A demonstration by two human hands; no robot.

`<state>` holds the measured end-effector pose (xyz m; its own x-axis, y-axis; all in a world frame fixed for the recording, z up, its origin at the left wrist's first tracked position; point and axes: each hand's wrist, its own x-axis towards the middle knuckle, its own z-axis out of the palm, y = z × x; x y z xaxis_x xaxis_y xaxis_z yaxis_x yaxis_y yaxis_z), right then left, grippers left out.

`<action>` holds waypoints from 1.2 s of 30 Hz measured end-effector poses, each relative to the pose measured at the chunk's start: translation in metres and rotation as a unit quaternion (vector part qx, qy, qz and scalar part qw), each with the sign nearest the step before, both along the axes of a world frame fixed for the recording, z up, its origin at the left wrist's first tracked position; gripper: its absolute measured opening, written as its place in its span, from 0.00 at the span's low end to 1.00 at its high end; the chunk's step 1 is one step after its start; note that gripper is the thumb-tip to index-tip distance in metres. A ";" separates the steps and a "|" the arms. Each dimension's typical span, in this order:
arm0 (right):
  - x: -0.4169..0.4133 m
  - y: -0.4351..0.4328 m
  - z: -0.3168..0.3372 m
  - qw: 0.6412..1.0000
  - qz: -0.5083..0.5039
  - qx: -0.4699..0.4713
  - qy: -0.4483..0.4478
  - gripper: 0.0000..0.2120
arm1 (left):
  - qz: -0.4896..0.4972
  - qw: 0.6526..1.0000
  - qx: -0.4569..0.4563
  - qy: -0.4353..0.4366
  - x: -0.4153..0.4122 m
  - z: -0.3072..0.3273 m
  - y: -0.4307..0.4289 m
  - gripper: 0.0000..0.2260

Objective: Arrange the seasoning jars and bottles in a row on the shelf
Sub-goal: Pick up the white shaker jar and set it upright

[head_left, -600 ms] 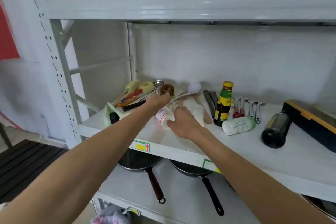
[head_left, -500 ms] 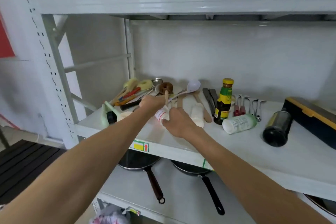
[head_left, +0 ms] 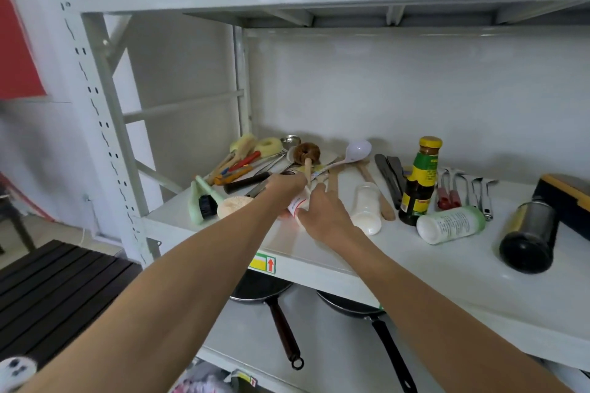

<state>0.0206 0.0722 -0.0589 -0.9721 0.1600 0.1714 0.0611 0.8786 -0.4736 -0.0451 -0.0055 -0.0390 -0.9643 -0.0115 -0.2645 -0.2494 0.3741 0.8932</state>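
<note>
While both hands meet over a small white jar with a red-printed label [head_left: 296, 204] lying near the front left of the shelf [head_left: 319, 252], the left hand [head_left: 285, 184] curls over its upper end and the right hand [head_left: 322, 214] closes around its base, so the jar is held between them; how tightly each hand is closed I cannot tell, since the fingers are mostly hidden. It looks like a light plastic container, stiff and smooth, best taken round the middle of the body and stood on its base. Its contents are hidden. Just right of it lies a clear jar [head_left: 367, 207] on its side, apparently part full of a white powder; it would roll easily and needs a grip across the barrel. Further right, a dark sauce bottle with a yellow cap [head_left: 419, 182] stands upright, seemingly glass and heavier, fragile if knocked. Beside its foot a white bottle with a green label [head_left: 450, 225] lies tipped over, and well to the right a dark cylindrical bottle [head_left: 528, 233] also lies on its side. Wooden and metal utensils [head_left: 255, 166] crowd the back left.
</note>
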 end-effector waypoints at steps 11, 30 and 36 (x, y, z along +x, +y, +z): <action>0.001 0.001 -0.009 0.995 -0.010 -0.096 0.004 0.20 | 0.069 0.995 0.068 0.000 -0.009 -0.002 -0.005 0.34; 0.019 0.020 -0.047 0.982 -0.001 -0.178 0.057 0.38 | -0.106 0.961 -0.104 0.233 0.044 0.000 -0.026 0.33; 0.019 0.029 -0.049 0.959 0.049 -0.273 0.050 0.34 | -0.138 0.934 -0.156 0.290 0.046 0.013 -0.026 0.42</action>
